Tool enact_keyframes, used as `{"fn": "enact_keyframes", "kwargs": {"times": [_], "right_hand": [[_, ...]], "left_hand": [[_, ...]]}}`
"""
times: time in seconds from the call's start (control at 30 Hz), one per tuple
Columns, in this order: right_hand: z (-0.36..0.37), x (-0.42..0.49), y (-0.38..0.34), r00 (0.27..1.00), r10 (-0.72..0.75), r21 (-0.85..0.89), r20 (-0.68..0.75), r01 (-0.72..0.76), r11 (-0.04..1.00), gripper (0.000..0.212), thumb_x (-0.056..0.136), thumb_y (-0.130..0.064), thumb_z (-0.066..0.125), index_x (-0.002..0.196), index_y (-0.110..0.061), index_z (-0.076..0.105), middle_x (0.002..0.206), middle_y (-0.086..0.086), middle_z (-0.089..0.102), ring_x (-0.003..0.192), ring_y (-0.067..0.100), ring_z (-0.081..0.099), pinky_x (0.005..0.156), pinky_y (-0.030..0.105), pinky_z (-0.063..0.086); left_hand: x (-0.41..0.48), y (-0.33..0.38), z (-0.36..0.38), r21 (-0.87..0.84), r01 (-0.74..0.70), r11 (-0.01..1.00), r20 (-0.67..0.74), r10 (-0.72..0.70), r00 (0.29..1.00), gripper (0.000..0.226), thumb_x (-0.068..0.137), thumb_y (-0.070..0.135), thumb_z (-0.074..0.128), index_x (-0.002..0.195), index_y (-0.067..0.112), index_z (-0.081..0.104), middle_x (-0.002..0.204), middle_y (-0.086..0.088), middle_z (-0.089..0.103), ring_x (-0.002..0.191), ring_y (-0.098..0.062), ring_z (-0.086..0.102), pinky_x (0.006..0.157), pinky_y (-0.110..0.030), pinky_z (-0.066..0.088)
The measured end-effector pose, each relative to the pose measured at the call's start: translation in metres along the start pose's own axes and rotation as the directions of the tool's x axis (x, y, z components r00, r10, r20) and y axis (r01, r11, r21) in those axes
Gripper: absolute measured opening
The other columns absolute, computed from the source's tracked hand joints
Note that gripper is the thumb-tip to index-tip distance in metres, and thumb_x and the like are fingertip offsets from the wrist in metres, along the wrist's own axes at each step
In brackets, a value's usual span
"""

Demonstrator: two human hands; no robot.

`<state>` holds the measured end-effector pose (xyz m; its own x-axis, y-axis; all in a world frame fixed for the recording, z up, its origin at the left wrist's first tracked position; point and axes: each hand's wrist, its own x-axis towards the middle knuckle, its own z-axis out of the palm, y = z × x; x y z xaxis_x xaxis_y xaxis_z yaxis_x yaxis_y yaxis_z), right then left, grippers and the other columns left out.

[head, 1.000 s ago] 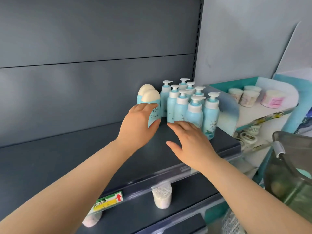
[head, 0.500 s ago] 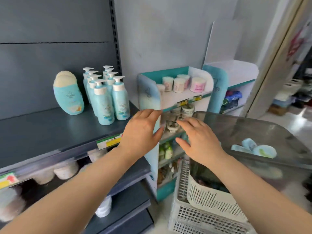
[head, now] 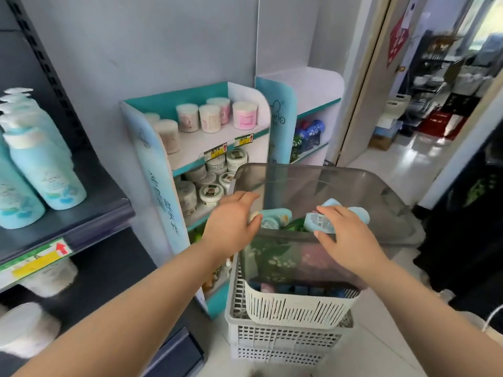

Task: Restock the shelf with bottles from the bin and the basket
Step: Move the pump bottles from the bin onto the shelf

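Hands both over grey see-through bin [head: 381, 202], which sits on a white slatted basket [head: 299, 306] nested in a white crate [head: 285, 341]. Right hand [head: 348, 240] grips pale blue bottle [head: 318, 223] just above the bin's near edge, thumb under, fingers curled over the top. That bottle lies on its side, long axis left-right, right end angled slightly away, printed label facing up; can't tell which end has the cap. Left hand [head: 234, 221] at the bin's left rim, fingers stretched loose, nothing clasped, thumb just beside second blue bottle [head: 275, 213] lying flat inside, cream end toward that hand. Dark shelf [head: 81, 221] at left carries upright pump bottles [head: 46, 172], nozzles up
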<state>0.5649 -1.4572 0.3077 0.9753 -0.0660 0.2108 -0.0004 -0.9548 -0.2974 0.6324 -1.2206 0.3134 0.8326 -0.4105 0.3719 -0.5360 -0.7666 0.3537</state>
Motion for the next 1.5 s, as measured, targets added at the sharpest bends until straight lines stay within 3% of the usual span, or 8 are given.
{"fn": "enact_keyframes", "kwargs": {"times": [0.33, 0.67, 0.83, 1.0, 1.17, 1.33, 1.43, 1.5], "right_hand": [[0.02, 0.086, 0.112, 0.975, 0.182, -0.107, 0.128, -0.168, 0.98, 0.055, 0.086, -0.021, 0.063, 0.138, -0.017, 0.045, 0.137, 0.007, 0.047, 0.122, 0.03, 0.045, 0.098, 0.035, 0.037], [0.05, 0.133, 0.186, 0.851, 0.324, -0.244, 0.414, -0.239, 0.94, 0.072, 0.077, -0.033, 0.07, 0.141, -0.024, 0.038, 0.139, 0.007, 0.041, 0.128, 0.031, 0.038, 0.102, 0.043, 0.04], [0.052, 0.17, 0.209, 0.757, 0.29, -0.286, 0.586, -0.142, 0.948, 0.1, 0.068, -0.045, 0.08, 0.147, -0.018, 0.026, 0.147, 0.01, 0.031, 0.133, 0.032, 0.033, 0.109, 0.04, 0.032], [0.056, 0.193, 0.222, 0.639, 0.202, -0.274, 0.742, 0.014, 0.962, 0.115, 0.062, -0.055, 0.08, 0.151, -0.027, 0.012, 0.158, 0.003, 0.017, 0.142, 0.028, 0.019, 0.116, 0.045, 0.022], [0.057, 0.191, 0.232, 0.72, 0.108, -0.213, 0.686, 0.056, 0.976, 0.102, 0.069, -0.042, 0.079, 0.149, -0.023, 0.021, 0.15, 0.006, 0.032, 0.135, 0.028, 0.032, 0.112, 0.038, 0.03], [0.045, 0.176, 0.234, 0.895, 0.055, -0.166, 0.442, 0.021, 0.986, 0.058, 0.087, -0.012, 0.056, 0.141, -0.019, 0.037, 0.137, 0.01, 0.044, 0.129, 0.029, 0.039, 0.103, 0.042, 0.039], [0.036, 0.171, 0.234, 0.948, 0.069, -0.134, 0.31, -0.029, 0.991, 0.059, 0.087, -0.002, 0.049, 0.142, -0.018, 0.037, 0.137, 0.009, 0.044, 0.127, 0.028, 0.041, 0.1, 0.039, 0.042], [0.034, 0.172, 0.235, 0.961, 0.078, -0.108, 0.264, -0.051, 0.993, 0.062, 0.087, 0.001, 0.046, 0.145, -0.017, 0.033, 0.141, 0.009, 0.041, 0.127, 0.028, 0.042, 0.099, 0.036, 0.041]], "left_hand": [[0.121, 0.0, 0.091, -0.096, -0.029, 0.995, 0.173, 0.045, 0.984, 0.049, 0.092, 0.032, 0.054, 0.138, 0.02, 0.043, 0.136, -0.005, 0.05, 0.118, -0.027, 0.05, 0.094, -0.039, 0.045], [0.172, 0.012, 0.161, -0.101, -0.056, 0.993, 0.418, 0.094, 0.904, 0.055, 0.091, 0.036, 0.055, 0.141, 0.023, 0.038, 0.137, -0.004, 0.046, 0.124, -0.026, 0.047, 0.098, -0.036, 0.042], [0.184, 0.015, 0.187, -0.119, -0.034, 0.992, 0.511, 0.091, 0.855, 0.062, 0.087, 0.04, 0.061, 0.141, 0.023, 0.037, 0.137, -0.004, 0.047, 0.124, -0.024, 0.046, 0.103, -0.04, 0.04], [0.192, 0.055, 0.22, -0.212, 0.064, 0.975, 0.638, 0.088, 0.765, 0.064, 0.083, 0.037, 0.068, 0.138, 0.019, 0.042, 0.133, -0.003, 0.053, 0.123, -0.022, 0.048, 0.099, -0.03, 0.037], [0.202, 0.098, 0.263, -0.24, 0.279, 0.93, 0.736, -0.013, 0.677, 0.075, 0.08, 0.035, 0.072, 0.141, 0.012, 0.035, 0.131, -0.007, 0.053, 0.119, -0.024, 0.052, 0.09, -0.026, 0.039], [0.214, 0.119, 0.287, -0.168, 0.513, 0.842, 0.796, -0.191, 0.574, 0.075, 0.074, 0.043, 0.076, 0.133, 0.013, 0.04, 0.126, -0.005, 0.055, 0.114, -0.023, 0.054, 0.09, -0.029, 0.043], [0.217, 0.123, 0.29, -0.12, 0.589, 0.799, 0.826, -0.249, 0.506, 0.066, 0.072, 0.044, 0.077, 0.125, 0.014, 0.049, 0.117, -0.005, 0.06, 0.107, -0.025, 0.058, 0.093, -0.036, 0.048], [0.217, 0.12, 0.283, -0.122, 0.57, 0.812, 0.809, -0.252, 0.532, 0.062, 0.072, 0.041, 0.077, 0.121, 0.016, 0.048, 0.108, -0.002, 0.058, 0.099, -0.023, 0.057, 0.085, -0.035, 0.05]]}}
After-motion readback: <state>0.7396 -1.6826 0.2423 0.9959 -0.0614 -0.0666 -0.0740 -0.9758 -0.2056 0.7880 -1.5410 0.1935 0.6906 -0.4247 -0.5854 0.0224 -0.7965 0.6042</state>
